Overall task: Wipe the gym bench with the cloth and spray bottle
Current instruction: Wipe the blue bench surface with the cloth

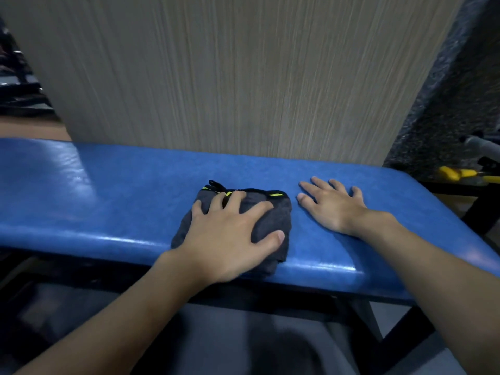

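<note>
Wiping stage in hand, by appearance. The left hand (230,234) lies spread wide and flat on the folded dark cloth (276,212), pressing it onto the blue bench (108,207) pad near mid-length. The right hand (332,204) rests flat with fingers splayed, holding nothing, on bare pad just beside the cloth at its 3 o'clock. The spray bottle is not in view (spraying cannot be confirmed; the sheen toward 9 o'clock may be mere light). Coverage so far cannot be judged.

Room: long open pad toward 9 o'clock. The wall panel (216,77) closes off 12 o'clock. The cloth's lower corner drapes over the rounded 6 o'clock edge.
</note>
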`<state>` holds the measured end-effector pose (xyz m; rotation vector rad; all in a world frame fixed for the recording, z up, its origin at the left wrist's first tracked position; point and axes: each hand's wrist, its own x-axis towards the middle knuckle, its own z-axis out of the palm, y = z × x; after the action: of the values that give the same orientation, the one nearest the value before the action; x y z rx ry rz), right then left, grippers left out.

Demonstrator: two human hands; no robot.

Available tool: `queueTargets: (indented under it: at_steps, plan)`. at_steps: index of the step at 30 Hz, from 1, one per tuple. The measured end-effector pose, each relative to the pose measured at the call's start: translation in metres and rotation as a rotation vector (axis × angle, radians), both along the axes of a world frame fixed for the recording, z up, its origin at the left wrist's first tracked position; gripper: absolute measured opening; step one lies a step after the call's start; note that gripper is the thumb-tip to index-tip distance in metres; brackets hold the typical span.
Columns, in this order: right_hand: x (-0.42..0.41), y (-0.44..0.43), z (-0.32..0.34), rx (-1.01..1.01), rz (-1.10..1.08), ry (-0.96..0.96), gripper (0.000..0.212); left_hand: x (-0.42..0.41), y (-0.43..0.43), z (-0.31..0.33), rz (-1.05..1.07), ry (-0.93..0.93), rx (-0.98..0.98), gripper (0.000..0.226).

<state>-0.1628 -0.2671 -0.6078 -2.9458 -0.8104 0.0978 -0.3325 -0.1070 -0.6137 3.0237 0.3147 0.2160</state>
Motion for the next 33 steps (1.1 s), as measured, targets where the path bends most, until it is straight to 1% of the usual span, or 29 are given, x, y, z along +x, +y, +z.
queueTargets:
  at_steps: [3,4,7,10,12,19,24,28,33]
  plan:
    - [-0.002,0.003,0.005,-0.051,0.026,-0.11,0.053,-0.011,-0.004,0.003,0.001,-0.026,-0.027,0.07]
    - [-0.002,0.005,0.007,-0.025,0.035,-0.12,0.053,-0.01,-0.003,0.004,0.006,-0.022,-0.035,0.073]
    - [-0.002,0.012,0.008,0.099,0.029,-0.034,0.055,0.003,0.001,0.005,0.022,0.032,-0.04,0.072]
    - [0.001,0.015,-0.002,0.008,0.057,0.003,0.056,0.022,0.011,0.005,0.01,0.038,-0.061,0.078]
    - [0.004,0.015,-0.007,-0.002,0.057,0.004,0.057,0.039,0.021,0.007,0.003,0.032,-0.085,0.083]
    - [0.004,0.014,-0.012,0.011,0.069,-0.014,0.059,0.135,0.065,0.007,-0.006,0.016,-0.127,0.08]
    - [0.005,0.014,-0.011,0.021,0.065,-0.004,0.06,0.194,0.083,0.012,0.062,0.034,-0.141,0.069]
    - [0.006,0.015,-0.011,0.036,0.058,-0.008,0.059,0.206,0.084,0.012,0.096,0.039,-0.146,0.064]
    - [0.007,0.014,-0.013,0.066,0.062,0.002,0.06,0.187,0.078,0.01,0.07,0.042,-0.126,0.062]
